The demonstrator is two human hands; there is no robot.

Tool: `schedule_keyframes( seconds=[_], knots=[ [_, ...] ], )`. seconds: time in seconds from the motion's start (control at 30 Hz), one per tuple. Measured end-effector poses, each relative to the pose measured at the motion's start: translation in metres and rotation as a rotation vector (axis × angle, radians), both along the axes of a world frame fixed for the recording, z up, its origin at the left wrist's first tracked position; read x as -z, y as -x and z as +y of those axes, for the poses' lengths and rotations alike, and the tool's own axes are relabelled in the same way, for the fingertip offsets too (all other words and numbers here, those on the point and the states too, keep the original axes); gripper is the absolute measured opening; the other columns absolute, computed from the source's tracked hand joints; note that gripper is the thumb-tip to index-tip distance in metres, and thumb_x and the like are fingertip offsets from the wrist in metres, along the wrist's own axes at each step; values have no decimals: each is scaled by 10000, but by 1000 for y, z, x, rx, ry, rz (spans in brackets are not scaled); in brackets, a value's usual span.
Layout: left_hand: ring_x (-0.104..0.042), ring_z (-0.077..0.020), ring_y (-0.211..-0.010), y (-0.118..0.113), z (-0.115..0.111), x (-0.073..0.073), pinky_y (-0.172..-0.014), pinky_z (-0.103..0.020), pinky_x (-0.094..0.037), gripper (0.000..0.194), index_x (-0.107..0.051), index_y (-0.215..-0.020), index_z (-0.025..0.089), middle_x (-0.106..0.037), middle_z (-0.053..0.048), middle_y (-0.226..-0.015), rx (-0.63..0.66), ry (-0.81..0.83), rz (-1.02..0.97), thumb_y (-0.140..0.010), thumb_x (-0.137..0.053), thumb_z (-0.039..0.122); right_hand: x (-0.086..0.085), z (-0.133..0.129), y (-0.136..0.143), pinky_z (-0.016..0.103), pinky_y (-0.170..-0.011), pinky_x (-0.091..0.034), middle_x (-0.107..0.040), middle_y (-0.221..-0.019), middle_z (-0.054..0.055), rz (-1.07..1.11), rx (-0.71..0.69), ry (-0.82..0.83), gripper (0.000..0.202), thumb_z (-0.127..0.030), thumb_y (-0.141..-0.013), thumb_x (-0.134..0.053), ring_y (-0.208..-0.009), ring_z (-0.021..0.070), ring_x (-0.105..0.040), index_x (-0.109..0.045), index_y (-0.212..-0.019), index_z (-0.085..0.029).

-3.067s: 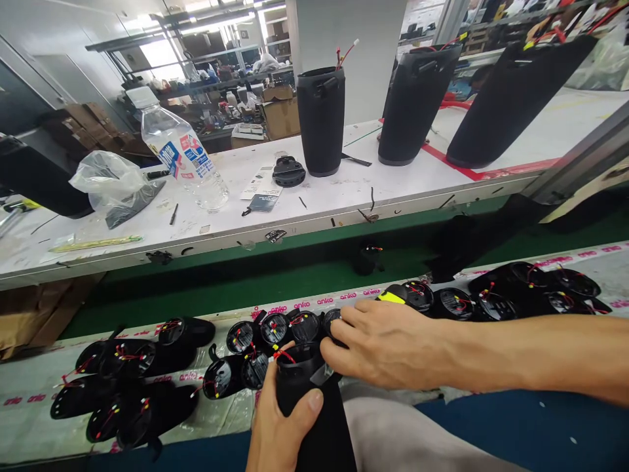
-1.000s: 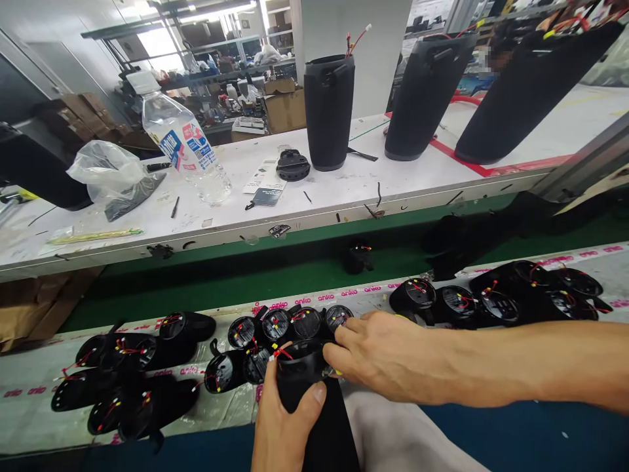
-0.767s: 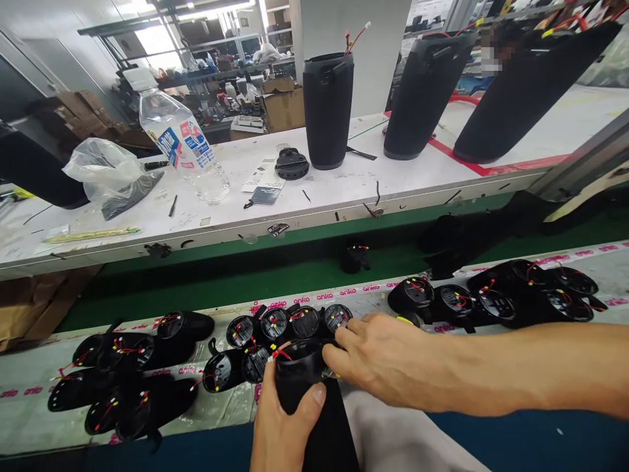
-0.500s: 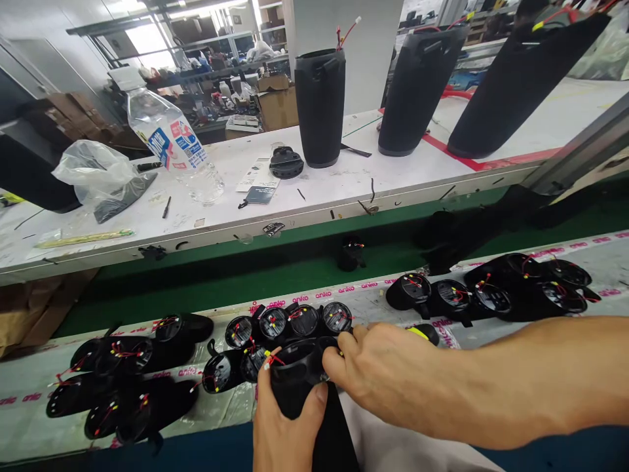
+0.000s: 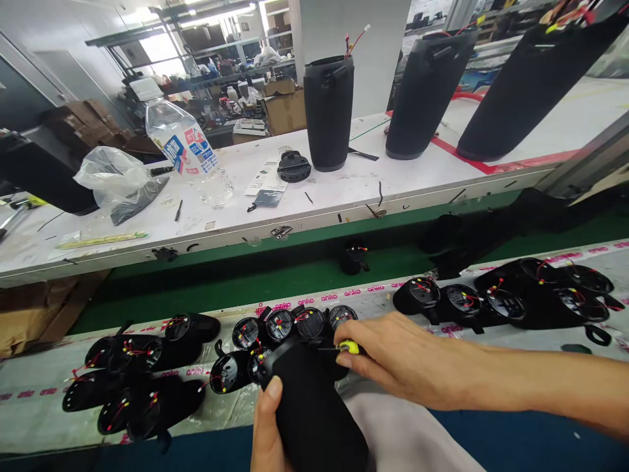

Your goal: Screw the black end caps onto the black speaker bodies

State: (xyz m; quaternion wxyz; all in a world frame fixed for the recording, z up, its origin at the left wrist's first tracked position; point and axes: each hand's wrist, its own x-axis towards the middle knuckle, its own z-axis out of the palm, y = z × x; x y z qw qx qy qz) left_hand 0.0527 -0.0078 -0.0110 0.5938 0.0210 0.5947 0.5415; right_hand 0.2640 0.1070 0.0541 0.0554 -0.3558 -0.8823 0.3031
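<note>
My left hand (image 5: 268, 423) grips the side of a black, fabric-covered cylindrical speaker housing (image 5: 319, 410), which leans with its base toward the lower right. The hand's thumb presses on the housing near its upper end; most of the other fingers are hidden. In my right hand (image 5: 386, 347) is a screwdriver with a yellow handle (image 5: 348, 347), pinched between thumb and fingers. Its thin dark shaft points left to the housing's upper end. Whether the tip touches the housing I cannot tell. The housing's open end faces away from me.
Several similar housings with red wires lie beyond the hands, including a left group (image 5: 132, 373) and a right group (image 5: 506, 295). Across a green-floored gap is a white bench (image 5: 236, 223) with a plastic bottle (image 5: 189, 147), a black round part (image 5: 293, 167) and upright housings (image 5: 329, 115).
The housing has tipped, so its open rim and wires are turned from view and its side shows. My right hand has shifted slightly, and the screwdriver's yellow handle now shows at its fingertips.
</note>
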Motion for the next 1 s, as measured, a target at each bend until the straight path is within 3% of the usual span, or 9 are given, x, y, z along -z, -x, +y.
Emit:
schedule_keyframes(
  seconds=[0.13, 0.23, 0.33, 0.47, 0.57, 0.73, 0.8, 0.9, 1.0],
  knots=[
    [-843, -252, -916, 11, 9, -9, -891, -348, -689, 489, -923, -1067, 265, -895, -76, -1092, -136, -37, -472, -880, -736, 677, 13, -11, -1, 326, -734, -471, -751, -926, 27, 2, 132, 245, 286, -494, -1134, -564, -943, 268, -733, -707, -1258, -280],
    [-845, -256, -1025, 18, 14, -13, -993, -350, -665, 526, -914, -1138, 293, -892, -44, -1172, -166, -141, -457, -892, -696, 704, 27, -17, 2, 349, -797, -514, -773, -1060, 54, 26, 168, 399, 441, -632, -1077, -604, -1064, 301, -740, -698, -1402, -348],
    [-835, -243, -1080, 16, 16, -13, -1079, -312, -613, 544, -896, -1206, 322, -868, -13, -1279, -211, -257, -367, -877, -717, 716, 39, -24, 11, 385, -820, -557, -760, -1210, 104, 9, 168, 500, 730, -721, -925, -762, -1129, 351, -741, -631, -1548, -364],
    [-811, -315, -1177, 11, 12, -6, -1163, -413, -574, 621, -887, -1224, 373, -875, -37, -1255, -214, -301, -283, -824, -719, 818, 53, -39, 26, 400, -847, -600, -761, -1238, 110, 82, 244, 559, 992, -639, -700, -966, -1116, 354, -755, -612, -1577, -339],
    [-747, -358, -1326, 11, 7, 7, -1169, -445, -575, 646, -879, -1221, 398, -884, -36, -1211, -226, -223, -176, -782, -771, 859, 65, -53, 31, 364, -843, -627, -790, -1251, 108, 136, 309, 427, 937, -568, -696, -1002, -1080, 319, -782, -650, -1526, -310],
    [-605, -395, -1508, 9, 2, 24, -997, -439, -668, 851, -693, -1507, 429, -814, -31, -1407, -377, -61, 20, -754, -886, 776, 92, -67, 30, 381, -958, -660, -801, -1335, 162, 365, 180, -327, 759, -687, -837, -914, -1143, 330, -809, -716, -1410, -231],
    [-546, -407, -1561, 9, 2, 23, -1007, -449, -671, 907, -660, -1540, 435, -765, -33, -1497, -372, -29, 57, -736, -894, 785, 99, -69, 30, 366, -949, -668, -801, -1328, 182, 430, 128, -509, 651, -700, -956, -795, -1120, 313, -821, -728, -1367, -200],
    [-571, -429, -1536, 14, 4, 16, -1122, -501, -622, 793, -785, -1402, 384, -819, -59, -1392, -364, -28, -54, -736, -871, 806, 97, -70, 29, 345, -929, -674, -815, -1292, 174, 503, 98, -524, 509, -628, -1048, -711, -1089, 291, -830, -742, -1318, -197],
    [-720, -423, -1363, 20, 6, 9, -1188, -509, -568, 627, -901, -1175, 329, -870, -77, -1250, -264, -144, -311, -736, -858, 776, 81, -65, 27, 348, -913, -681, -813, -1304, 142, 485, 172, -208, 576, -612, -923, -871, -1093, 303, -822, -743, -1351, -249]
  ],
)
